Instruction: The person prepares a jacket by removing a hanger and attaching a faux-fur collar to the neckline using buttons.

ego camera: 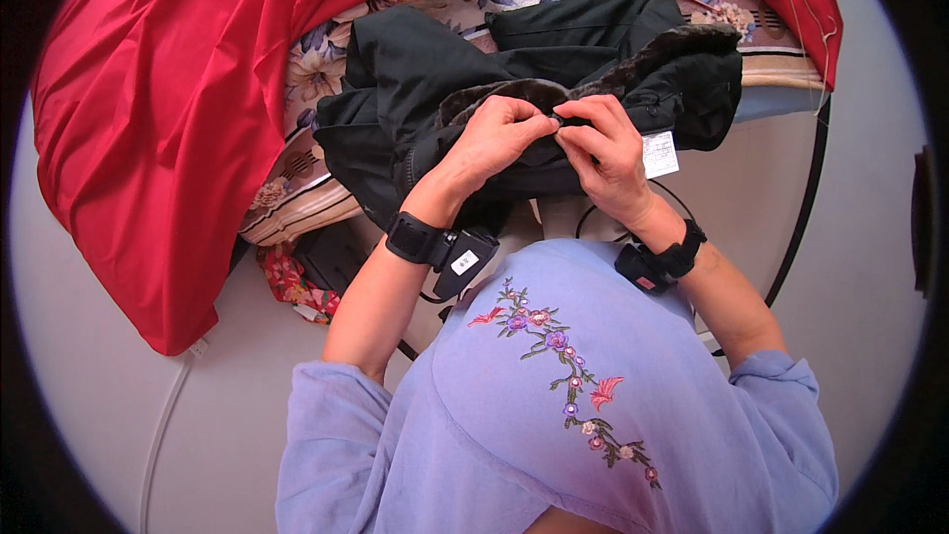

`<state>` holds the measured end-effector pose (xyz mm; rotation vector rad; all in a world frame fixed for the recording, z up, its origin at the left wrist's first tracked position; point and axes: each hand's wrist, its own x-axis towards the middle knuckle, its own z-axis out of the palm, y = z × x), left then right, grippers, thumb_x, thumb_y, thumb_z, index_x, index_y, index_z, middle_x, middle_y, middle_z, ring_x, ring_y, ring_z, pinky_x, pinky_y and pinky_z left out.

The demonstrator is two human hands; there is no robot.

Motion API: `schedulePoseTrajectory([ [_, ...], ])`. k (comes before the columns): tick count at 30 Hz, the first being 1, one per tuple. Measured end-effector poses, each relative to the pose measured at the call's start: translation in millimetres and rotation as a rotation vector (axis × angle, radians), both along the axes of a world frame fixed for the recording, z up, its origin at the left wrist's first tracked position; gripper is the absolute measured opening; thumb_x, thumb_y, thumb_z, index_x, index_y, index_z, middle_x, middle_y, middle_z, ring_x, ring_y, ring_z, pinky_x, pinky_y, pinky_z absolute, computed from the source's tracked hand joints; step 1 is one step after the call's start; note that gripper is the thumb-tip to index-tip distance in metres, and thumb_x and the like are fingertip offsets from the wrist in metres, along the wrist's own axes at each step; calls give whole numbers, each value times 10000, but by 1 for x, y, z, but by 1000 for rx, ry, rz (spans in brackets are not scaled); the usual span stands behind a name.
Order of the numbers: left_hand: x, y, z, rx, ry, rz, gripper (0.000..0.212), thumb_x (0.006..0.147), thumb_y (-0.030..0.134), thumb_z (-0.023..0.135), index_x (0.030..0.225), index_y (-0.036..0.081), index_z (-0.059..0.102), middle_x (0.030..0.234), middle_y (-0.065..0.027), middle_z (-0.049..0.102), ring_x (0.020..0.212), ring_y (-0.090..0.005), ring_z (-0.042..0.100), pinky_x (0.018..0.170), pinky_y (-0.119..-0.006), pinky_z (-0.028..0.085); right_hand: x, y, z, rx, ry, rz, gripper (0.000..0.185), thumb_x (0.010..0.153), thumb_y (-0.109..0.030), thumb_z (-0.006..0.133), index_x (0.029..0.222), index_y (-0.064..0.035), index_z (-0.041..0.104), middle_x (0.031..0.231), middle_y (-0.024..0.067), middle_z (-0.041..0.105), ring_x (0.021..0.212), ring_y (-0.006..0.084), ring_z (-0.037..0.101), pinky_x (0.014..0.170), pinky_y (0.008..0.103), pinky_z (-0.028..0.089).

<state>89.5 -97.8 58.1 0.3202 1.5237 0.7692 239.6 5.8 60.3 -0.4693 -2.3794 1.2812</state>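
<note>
A black jacket (422, 67) with a dark fur-like lining (534, 93) lies bunched in front of me. My left hand (498, 135) pinches the jacket near the lining's edge between thumb and forefinger. Meeting it there, fingertip to fingertip, my right hand (606, 152) grips the same spot. Between them shows a small dark round piece (556, 119), perhaps a button or snap; the fingers partly cover it. Beside my right hand hangs a white label (660, 153) bearing writing. Dark round fasteners (652, 110) sit on the flap just above that label.
Beneath the jacket is a flower-patterned cloth (319, 74) with striped edges. Red fabric (163, 126) drapes over the left and far sides. Wire hangers (808, 30) lie at the far right. A black box-like object (326, 259) and red floral cloth (285, 278) are below left, near a white cable (159, 434).
</note>
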Motion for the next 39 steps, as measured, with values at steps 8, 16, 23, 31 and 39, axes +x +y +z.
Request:
schedulePoseTrajectory([
  [8,1,2,5,120,243,-189,277,825,204,611,856,-68,652,619,-46,548,588,-86,470,538,-289,399,-1,7,4,-271,-65,-67,150,679,43,711,796,13,623,925,120,652,833,264,611,732,323,502],
  [16,0,-7,3,231,197,-223,251,851,173,580,905,-63,646,678,-82,593,632,-109,516,586,-296,429,3,17,7,-191,-121,66,200,655,19,718,829,14,619,862,99,573,793,256,592,692,324,500],
  [23,-1,-9,1,285,166,-225,235,857,162,570,910,-56,640,725,-94,613,676,-140,542,636,-304,445,-10,21,15,-53,-79,175,183,614,31,661,749,24,537,841,128,535,775,300,564,677,358,485],
  [31,1,-13,-5,292,101,-118,281,860,202,497,874,-52,616,702,-65,555,680,-116,491,632,-271,393,-19,6,11,-64,-171,57,140,591,1,592,672,-8,478,762,121,484,705,301,529,614,375,455],
  [39,6,-17,0,284,146,-89,246,832,172,554,877,-61,618,742,-67,555,699,-145,513,654,-297,407,-24,-5,13,-132,-293,-106,30,660,-15,564,674,-5,539,690,139,505,622,288,550,561,349,442],
])
